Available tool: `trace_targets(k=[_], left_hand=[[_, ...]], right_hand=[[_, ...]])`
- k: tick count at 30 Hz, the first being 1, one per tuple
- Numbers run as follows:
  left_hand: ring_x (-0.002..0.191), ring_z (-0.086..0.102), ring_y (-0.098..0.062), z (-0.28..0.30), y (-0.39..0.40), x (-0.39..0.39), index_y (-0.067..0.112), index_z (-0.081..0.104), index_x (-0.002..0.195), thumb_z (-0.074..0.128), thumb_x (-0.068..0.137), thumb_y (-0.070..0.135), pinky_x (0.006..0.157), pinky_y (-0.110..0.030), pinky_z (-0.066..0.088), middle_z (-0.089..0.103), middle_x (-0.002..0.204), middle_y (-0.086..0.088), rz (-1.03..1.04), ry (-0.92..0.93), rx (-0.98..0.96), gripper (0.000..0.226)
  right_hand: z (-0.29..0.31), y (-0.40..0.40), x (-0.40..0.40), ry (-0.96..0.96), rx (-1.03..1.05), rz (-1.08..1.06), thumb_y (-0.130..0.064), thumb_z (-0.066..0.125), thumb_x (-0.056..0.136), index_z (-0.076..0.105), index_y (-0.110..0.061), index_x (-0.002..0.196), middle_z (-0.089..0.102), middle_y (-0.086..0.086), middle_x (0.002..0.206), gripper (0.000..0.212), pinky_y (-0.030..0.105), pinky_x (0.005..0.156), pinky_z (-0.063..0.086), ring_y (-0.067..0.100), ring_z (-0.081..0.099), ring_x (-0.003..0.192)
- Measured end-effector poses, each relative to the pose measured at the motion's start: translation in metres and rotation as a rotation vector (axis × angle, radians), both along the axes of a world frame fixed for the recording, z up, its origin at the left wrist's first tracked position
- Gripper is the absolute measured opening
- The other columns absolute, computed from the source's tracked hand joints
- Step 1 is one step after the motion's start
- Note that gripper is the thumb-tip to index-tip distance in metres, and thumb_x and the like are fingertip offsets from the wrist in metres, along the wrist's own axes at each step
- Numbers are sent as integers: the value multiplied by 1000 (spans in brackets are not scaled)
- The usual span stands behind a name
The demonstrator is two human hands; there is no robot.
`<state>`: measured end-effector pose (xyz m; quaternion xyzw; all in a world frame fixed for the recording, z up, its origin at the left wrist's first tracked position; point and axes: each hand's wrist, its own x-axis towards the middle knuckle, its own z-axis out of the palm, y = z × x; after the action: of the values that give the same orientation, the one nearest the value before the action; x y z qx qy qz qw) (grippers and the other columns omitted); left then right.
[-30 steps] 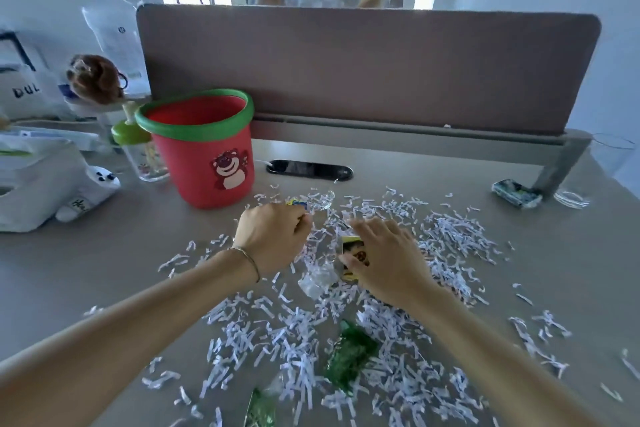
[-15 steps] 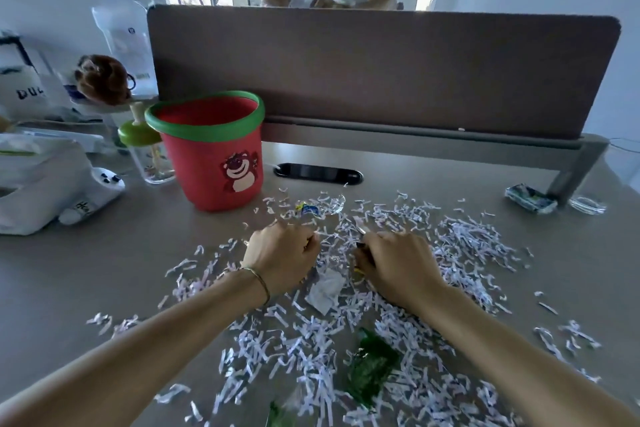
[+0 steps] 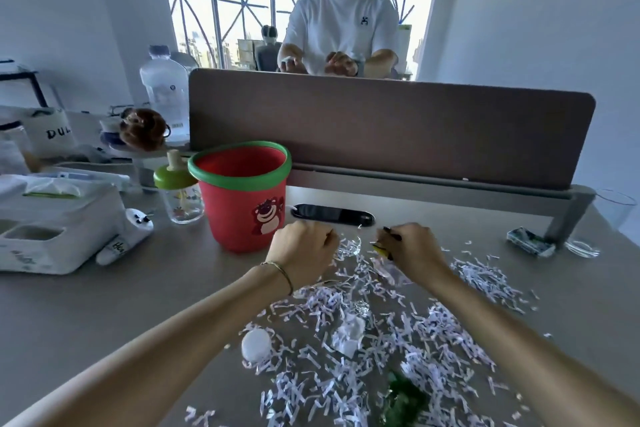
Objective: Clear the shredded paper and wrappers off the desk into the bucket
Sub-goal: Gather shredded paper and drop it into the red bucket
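Observation:
A red bucket (image 3: 242,204) with a green rim and a bear picture stands upright at the left of the desk. White shredded paper (image 3: 349,333) covers the desk in front of me. Among it lie a green wrapper (image 3: 403,399), a crumpled white wrapper (image 3: 348,334), a clear wrapper (image 3: 349,248) and a white round lid (image 3: 256,343). My left hand (image 3: 301,253) is closed in a fist just right of the bucket's base; I cannot see what is in it. My right hand (image 3: 412,250) is closed on a yellow and black wrapper (image 3: 381,249).
A brown divider panel (image 3: 391,128) runs along the desk's back, with a person in white behind it. At the left are a green-lidded bottle (image 3: 178,194), a white box (image 3: 52,225) and a water bottle (image 3: 164,90). A small packet (image 3: 530,241) lies at the right.
Both hands have lifted off the shreds and moved away from me, toward the bucket. The view has tilted up, showing the person behind the divider.

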<state>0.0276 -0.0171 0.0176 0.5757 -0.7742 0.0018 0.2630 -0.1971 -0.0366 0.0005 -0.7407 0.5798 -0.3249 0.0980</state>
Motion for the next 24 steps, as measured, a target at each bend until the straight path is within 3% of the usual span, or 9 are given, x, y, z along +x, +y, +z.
trace_targets(k=[2,5,10,15,19,24], left_hand=[[55,59,-26,17,-4,-1,14,53,64,37,100,42,53,-34,51,58,58,1,0,-9,-35,48],[58,55,-31,45,-12,1,17,41,58,41,101,41,55,-34,44,51,58,0,0,14,-85,49],[64,59,-30,86,-26,22,14,58,67,41,100,43,59,-35,48,58,61,1,30,97,-135,47],[70,58,-33,116,-57,66,18,49,57,42,99,42,61,-33,40,55,62,1,144,116,-113,49],[72,61,-29,125,-80,99,17,57,63,41,99,43,62,-32,41,62,69,0,247,86,-47,47],[75,64,-25,127,-103,122,20,65,75,45,95,43,61,-30,42,64,75,3,335,-47,94,37]], right_hand=[[17,-6,8,-77,-16,-15,-44,56,101,52,-13,49,48,-6,40,61,28,47,30,4,41,36],[48,-10,23,-192,-15,-11,-44,57,100,50,-17,52,45,-5,43,55,29,47,26,8,37,38],[89,-21,56,-406,20,55,-37,59,100,48,-15,49,43,-6,35,57,25,44,31,9,38,32],[117,-40,94,-475,78,34,-39,59,99,45,-13,50,41,-7,33,57,26,44,31,8,38,29],[127,-52,116,-493,97,20,-37,60,98,40,-17,47,34,-11,30,59,25,41,28,4,32,27],[131,-70,131,-489,114,49,-34,60,98,46,-12,52,35,-9,33,53,21,34,24,7,30,27]])
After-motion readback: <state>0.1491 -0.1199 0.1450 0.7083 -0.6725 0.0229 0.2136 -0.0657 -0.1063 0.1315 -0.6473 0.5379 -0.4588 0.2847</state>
